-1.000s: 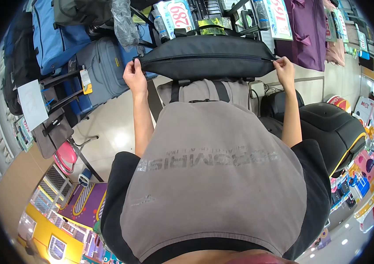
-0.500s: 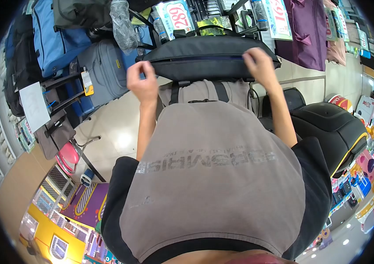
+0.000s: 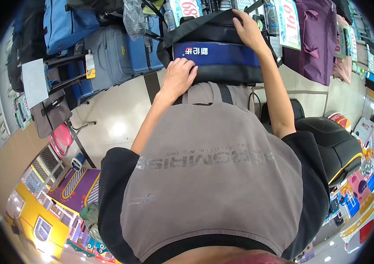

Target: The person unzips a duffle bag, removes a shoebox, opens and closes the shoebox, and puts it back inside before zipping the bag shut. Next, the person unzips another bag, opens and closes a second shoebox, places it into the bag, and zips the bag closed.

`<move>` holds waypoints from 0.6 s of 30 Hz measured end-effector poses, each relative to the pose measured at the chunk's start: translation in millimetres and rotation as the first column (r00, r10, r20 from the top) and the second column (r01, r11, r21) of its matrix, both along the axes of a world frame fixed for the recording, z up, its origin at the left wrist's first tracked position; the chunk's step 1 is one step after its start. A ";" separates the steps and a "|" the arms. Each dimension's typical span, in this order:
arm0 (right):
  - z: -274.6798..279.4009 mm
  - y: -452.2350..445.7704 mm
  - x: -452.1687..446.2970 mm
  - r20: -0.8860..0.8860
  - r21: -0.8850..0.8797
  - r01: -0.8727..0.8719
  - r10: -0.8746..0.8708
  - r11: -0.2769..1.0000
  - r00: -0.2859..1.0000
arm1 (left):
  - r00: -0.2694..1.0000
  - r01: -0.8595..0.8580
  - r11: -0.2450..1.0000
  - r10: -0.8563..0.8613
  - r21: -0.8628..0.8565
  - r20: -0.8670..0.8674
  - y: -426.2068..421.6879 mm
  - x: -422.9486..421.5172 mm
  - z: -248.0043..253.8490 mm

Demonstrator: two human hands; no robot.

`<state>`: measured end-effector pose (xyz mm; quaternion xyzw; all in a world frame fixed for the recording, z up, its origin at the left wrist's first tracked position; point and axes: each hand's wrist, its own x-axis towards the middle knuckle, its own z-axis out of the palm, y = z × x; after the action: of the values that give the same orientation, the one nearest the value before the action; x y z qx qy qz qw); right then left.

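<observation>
A black bag (image 3: 222,75) lies across the front of my body with its top pulled apart. Inside it a dark blue panel or box (image 3: 226,54) shows, with white lettering and a small red mark. My left hand (image 3: 178,75) has its fingers curled over the near left edge of the opening, touching the bag beside the blue panel. At the far side my right hand (image 3: 249,31) is closed on the raised flap (image 3: 209,24), its fingertips at the flap's upper edge. Part of the blue panel's right end is hidden by my right forearm.
Grey and blue suitcases (image 3: 108,57) stand at the left. A purple bag (image 3: 312,48) hangs at the right, beside price cards (image 3: 289,22). Close to my right elbow is a black hard-looking backpack (image 3: 327,141) with yellow trim. A pink round stool (image 3: 61,138) stands lower left.
The bag has gone from closed to open, showing the blue panel. My left hand has moved right onto the near edge; my right hand has moved up, lifting the flap away.
</observation>
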<state>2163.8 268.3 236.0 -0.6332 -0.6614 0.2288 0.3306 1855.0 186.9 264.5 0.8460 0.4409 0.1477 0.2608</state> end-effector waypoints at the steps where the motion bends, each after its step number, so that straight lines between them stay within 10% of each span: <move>1: -0.9 8.9 4.9 0.007 -0.039 0.004 -0.003 0.999 1.000 | 1.000 -0.011 1.000 0.011 0.002 0.008 -5.5 0.2 -2.3; 7: -26.8 -3.4 4.3 0.230 0.111 -0.195 0.166 0.975 0.959 | 0.980 -0.185 0.982 0.183 -0.029 -0.075 -22.4 20.3 13.3; 18: 26.0 -110.6 -30.7 0.446 -0.177 -0.441 0.471 0.880 0.761 | 0.872 -0.488 0.870 0.489 0.072 0.014 -5.7 37.6 -6.3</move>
<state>2133.1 157.7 262.0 -0.4995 -0.8484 0.1597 0.0724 1892.6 181.2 258.3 0.7166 0.6350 0.2232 0.1827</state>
